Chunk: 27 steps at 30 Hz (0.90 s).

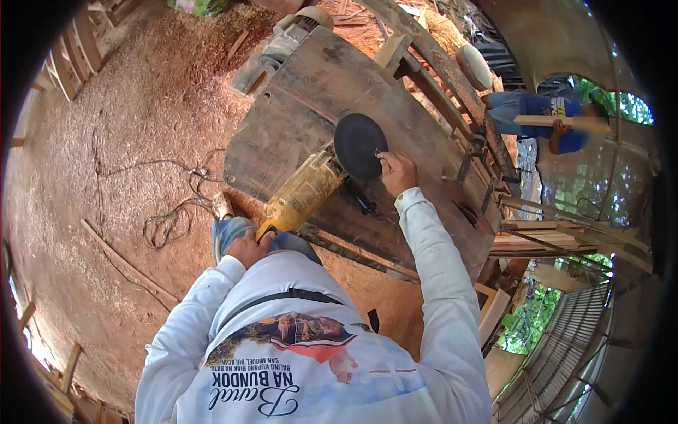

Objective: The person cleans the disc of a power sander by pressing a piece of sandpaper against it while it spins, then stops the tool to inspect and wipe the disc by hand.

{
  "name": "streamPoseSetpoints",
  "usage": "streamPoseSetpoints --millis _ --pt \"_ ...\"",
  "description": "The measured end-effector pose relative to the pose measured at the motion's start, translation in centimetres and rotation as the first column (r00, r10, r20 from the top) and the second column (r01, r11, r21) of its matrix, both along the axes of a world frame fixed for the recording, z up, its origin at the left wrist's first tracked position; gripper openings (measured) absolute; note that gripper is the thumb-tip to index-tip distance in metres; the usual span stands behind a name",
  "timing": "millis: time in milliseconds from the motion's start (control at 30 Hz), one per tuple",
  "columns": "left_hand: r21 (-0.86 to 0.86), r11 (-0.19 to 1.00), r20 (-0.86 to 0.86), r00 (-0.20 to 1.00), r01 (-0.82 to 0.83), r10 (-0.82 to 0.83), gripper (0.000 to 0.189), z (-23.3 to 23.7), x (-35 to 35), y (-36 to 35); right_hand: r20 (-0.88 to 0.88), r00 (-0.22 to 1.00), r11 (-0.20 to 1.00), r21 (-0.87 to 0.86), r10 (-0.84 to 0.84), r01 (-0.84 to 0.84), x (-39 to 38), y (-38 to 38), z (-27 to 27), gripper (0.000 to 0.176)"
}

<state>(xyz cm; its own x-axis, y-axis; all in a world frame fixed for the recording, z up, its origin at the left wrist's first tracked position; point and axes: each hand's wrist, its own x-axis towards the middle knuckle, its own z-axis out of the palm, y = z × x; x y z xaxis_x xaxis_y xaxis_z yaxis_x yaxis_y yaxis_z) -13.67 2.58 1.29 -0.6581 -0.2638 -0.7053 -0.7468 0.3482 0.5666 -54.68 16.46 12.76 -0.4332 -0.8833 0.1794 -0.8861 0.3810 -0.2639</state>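
A yellow angle grinder (304,192) lies across the near edge of the wooden table, with a large round black disc (359,134) on its head. My left hand (248,247) is closed around the rear end of the grinder, close to my waist. At the right edge of the disc, the fingers of my right hand (399,173) are pinched together. A small pale bit shows at those fingertips, too small to name. A black side handle (364,201) sticks out from the grinder head over the table.
The worn wooden table (282,127) carries a motor-driven machine (286,46) at its far left. A cable (169,219) coils on the sawdust floor. At the right, a person in blue (558,124) holds a wooden board (561,121). Stacked planks (544,237) lie below.
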Motion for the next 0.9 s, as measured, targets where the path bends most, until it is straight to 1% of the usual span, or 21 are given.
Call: streamPoseSetpoints --millis 67,100,167,300,333,367,400,467,567,667,767,900 --pt "-0.044 0.997 -0.036 0.997 0.066 -0.068 0.065 -1.1 0.3 0.3 0.015 1.0 1.0 -0.014 -0.005 0.005 0.0 0.1 -0.2 0.018" --pt "-0.099 0.986 -0.069 0.988 0.132 -0.139 0.047 -3.1 1.0 0.9 0.016 1.0 1.0 -0.018 0.004 -0.004 0.0 0.1 -0.3 0.018" --pt "-0.162 0.967 -0.098 0.972 0.197 -0.215 0.039 -4.3 1.5 1.3 0.017 1.0 0.999 -0.028 0.021 -0.021 -0.2 0.2 -0.6 0.017" --pt "-0.191 0.958 -0.094 0.967 0.215 -0.235 0.04 -4.1 1.4 1.3 0.044 0.999 1.0 0.004 -0.011 0.01 -0.2 0.7 -0.7 0.017" --pt "-0.161 0.97 -0.082 0.976 0.185 -0.2 0.042 -3.8 1.4 1.2 0.063 0.998 1.0 0.008 -0.028 0.028 -0.1 0.9 -0.8 0.017" --pt "-0.132 0.979 -0.07 0.984 0.154 -0.164 0.047 -3.4 1.3 1.2 0.082 0.996 0.999 0.013 -0.047 0.046 0.0 1.0 -0.9 0.018" --pt "-0.067 0.994 -0.045 0.995 0.082 -0.085 0.065 -1.2 0.5 0.4 0.083 0.996 0.999 0.008 -0.034 0.034 0.1 1.0 -0.8 0.018" --pt "-0.004 1.0 -0.015 1.0 0.004 -0.004 0.088 0.0 0.1 0.0 0.087 0.996 1.0 -0.005 -0.011 0.011 0.5 0.6 -0.4 0.018" --pt "-0.001 1.0 -0.011 1.0 0.001 -0.001 0.088 0.0 0.1 0.0 0.11 0.994 1.0 -0.022 -0.011 0.014 1.1 0.1 0.0 0.019" --pt "0.002 1.0 -0.015 1.0 0.006 -0.006 0.088 0.2 0.1 -0.1 0.064 0.998 1.0 0.014 0.001 -0.002 0.8 0.4 -0.1 0.018" --pt "0.001 1.0 -0.035 0.999 0.011 -0.011 0.087 -0.3 0.2 0.0 0.113 0.993 1.0 -0.01 -0.02 0.021 1.1 0.7 0.0 0.02" --pt "0.002 1.0 -0.024 0.999 0.024 -0.024 0.086 0.3 -0.1 -0.2 0.113 0.993 0.999 0.012 -0.036 0.035 1.5 0.6 0.3 0.02"
